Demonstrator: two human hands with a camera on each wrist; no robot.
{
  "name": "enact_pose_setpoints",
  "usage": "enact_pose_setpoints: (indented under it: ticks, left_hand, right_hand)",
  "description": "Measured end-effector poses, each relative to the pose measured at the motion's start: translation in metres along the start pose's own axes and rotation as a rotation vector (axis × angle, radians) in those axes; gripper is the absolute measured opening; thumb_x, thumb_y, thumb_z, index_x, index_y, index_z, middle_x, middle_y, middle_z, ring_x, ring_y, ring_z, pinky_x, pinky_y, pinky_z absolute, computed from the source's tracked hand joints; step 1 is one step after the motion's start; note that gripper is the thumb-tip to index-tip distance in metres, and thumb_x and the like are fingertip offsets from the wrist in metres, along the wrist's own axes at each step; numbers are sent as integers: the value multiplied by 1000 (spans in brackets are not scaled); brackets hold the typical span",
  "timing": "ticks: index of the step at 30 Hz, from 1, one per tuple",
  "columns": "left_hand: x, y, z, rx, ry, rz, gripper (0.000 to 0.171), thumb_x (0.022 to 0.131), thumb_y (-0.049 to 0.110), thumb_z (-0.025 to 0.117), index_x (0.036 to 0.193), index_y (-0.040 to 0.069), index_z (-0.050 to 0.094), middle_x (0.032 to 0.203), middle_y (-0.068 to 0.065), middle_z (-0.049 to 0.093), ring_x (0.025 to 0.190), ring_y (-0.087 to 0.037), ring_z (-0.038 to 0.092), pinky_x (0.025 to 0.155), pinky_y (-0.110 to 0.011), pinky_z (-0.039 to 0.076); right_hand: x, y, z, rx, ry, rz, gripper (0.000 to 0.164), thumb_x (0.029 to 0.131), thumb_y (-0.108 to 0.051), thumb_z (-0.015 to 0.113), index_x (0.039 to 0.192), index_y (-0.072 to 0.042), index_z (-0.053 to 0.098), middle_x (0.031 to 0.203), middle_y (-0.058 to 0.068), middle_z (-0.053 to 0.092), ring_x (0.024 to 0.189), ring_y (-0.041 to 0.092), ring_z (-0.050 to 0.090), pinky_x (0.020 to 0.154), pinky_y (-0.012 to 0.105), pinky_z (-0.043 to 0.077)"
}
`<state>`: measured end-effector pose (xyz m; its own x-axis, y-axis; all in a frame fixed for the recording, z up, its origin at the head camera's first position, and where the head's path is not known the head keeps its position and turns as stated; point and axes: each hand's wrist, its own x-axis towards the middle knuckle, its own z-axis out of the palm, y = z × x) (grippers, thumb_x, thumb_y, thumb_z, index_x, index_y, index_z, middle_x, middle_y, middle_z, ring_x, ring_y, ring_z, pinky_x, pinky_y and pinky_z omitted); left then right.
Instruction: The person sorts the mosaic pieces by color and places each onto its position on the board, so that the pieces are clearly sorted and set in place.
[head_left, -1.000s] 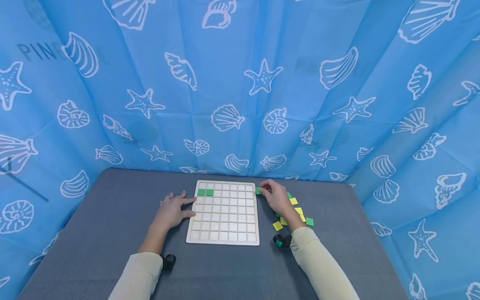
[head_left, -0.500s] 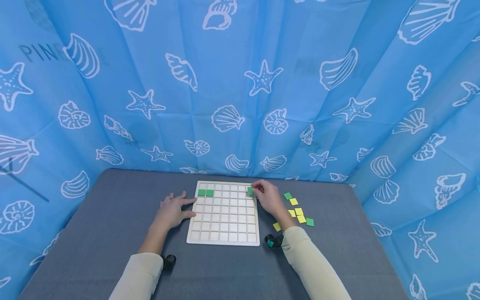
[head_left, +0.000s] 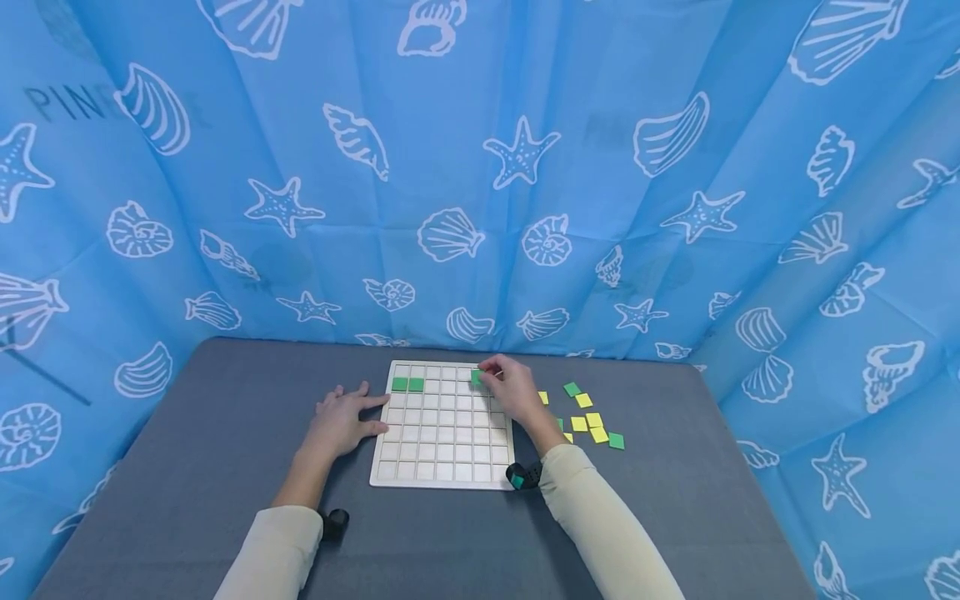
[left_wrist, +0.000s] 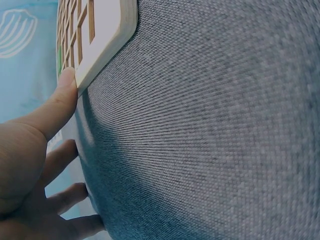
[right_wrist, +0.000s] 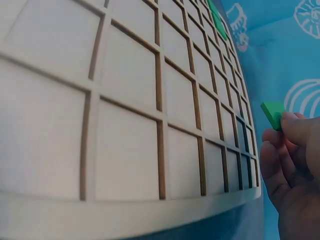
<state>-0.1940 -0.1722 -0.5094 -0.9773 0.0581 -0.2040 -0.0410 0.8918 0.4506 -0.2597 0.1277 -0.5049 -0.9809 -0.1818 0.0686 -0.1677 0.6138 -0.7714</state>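
A pale wooden grid board (head_left: 438,482) lies on the table, with two green square tiles (head_left: 408,384) side by side in its second row at the left. My left hand (head_left: 342,422) rests at the board's left edge, fingers spread. In the left wrist view its thumb (left_wrist: 62,90) touches the board's rim. Over the board's upper right part, my right hand (head_left: 512,390) pinches another green square tile (head_left: 476,377) between thumb and fingers. The right wrist view shows this tile (right_wrist: 273,114) tilted and raised above the cells.
Loose yellow tiles (head_left: 593,419) and green tiles (head_left: 616,441) lie scattered right of the board, partly behind the right forearm. A blue curtain (head_left: 450,167) with shell prints hangs behind the grey table (head_left: 247,400).
My right hand has carried the green tile leftward, from beside the board's right edge to over its upper right cells. The left hand has stayed at the left edge.
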Motion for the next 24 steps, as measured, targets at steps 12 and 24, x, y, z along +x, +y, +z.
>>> enact_pose_setpoints:
  ticks: [12, 24]
  left_hand:
    - [-1, 2, 0, -7, 2, -3, 59, 91, 36, 76, 147, 27, 57, 165, -18, 33, 153, -56, 15, 118, -77, 16]
    - [0, 0, 0, -3, -3, 0, 60, 91, 37, 76, 147, 27, 57, 165, -18, 33, 153, -56, 15, 118, -78, 16]
  right_hand:
    - [3, -9, 14, 19, -37, 7, 13, 101, -17, 65, 112, -13, 71, 100, 3, 70, 90, 15, 64, 72, 27, 52]
    - [5, -18, 26, 30, -67, -23, 13, 100, -15, 66, 111, -10, 71, 100, 4, 71, 91, 14, 65, 78, 31, 55]
